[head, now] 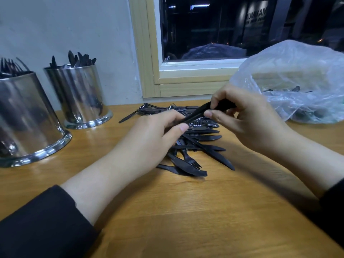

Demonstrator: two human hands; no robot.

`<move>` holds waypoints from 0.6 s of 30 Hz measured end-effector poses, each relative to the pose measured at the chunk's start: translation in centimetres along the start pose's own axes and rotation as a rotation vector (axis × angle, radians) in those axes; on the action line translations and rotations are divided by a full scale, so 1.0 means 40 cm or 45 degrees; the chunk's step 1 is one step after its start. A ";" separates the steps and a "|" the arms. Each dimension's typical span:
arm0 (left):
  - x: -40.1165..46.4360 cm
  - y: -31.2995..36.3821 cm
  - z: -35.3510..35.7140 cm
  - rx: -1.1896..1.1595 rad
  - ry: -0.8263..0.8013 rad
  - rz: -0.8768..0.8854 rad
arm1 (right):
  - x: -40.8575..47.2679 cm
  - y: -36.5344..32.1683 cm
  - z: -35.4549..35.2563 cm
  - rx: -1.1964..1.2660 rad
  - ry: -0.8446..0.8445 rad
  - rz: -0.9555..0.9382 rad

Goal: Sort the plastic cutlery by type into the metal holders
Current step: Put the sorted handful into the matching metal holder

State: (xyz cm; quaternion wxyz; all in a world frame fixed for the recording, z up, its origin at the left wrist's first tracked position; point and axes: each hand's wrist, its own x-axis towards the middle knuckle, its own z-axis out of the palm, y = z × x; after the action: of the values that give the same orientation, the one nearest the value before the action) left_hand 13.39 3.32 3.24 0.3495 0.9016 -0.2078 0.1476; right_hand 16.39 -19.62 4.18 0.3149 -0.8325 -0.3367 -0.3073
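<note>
Black plastic cutlery [193, 146] lies in a loose heap on the wooden table [167, 211], knives and forks crossing one another, just below and between the two hands. One or more black pieces [208, 110] are held above the heap, slanting from 8 o'clock up to 2 o'clock; blur hides their type and number. The left hand [149, 138] reaches in from 7 o'clock, palm down, its thumb and curled fingers pinching the lower end. The right hand [247, 116] comes in from 4 o'clock, fingers bent over the upper end and the thumb pressed beneath, gripping it. Both forearms are bare, with dark sleeves [41, 220] pushed back.

At 9 o'clock stand two metal holders: the near holder [28, 118] shows fork tines at its top, and the far holder [80, 95], just beside it, holds dark rounded tips. At 2 o'clock a clear plastic bag [297, 77] rests on the table with more cutlery dimly visible inside. A window [204, 34] with a pale frame sits at 12 o'clock.
</note>
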 end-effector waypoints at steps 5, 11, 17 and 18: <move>0.009 -0.007 -0.002 0.169 0.074 -0.070 | 0.008 -0.006 0.004 -0.048 0.083 0.204; 0.023 -0.033 -0.027 0.093 0.241 -0.224 | 0.001 0.025 -0.034 -0.415 -0.673 0.456; 0.021 -0.035 -0.025 0.112 0.292 -0.184 | -0.002 0.020 -0.027 -0.423 -1.000 0.555; 0.020 -0.035 -0.024 0.118 0.289 -0.187 | -0.004 0.020 -0.026 -0.397 -1.008 0.557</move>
State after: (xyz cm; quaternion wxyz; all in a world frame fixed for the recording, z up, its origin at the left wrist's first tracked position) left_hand 14.66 4.71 3.47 0.3385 0.9071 -0.0932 0.2321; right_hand 16.60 -20.90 4.44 0.0910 -0.9742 -0.1976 0.0598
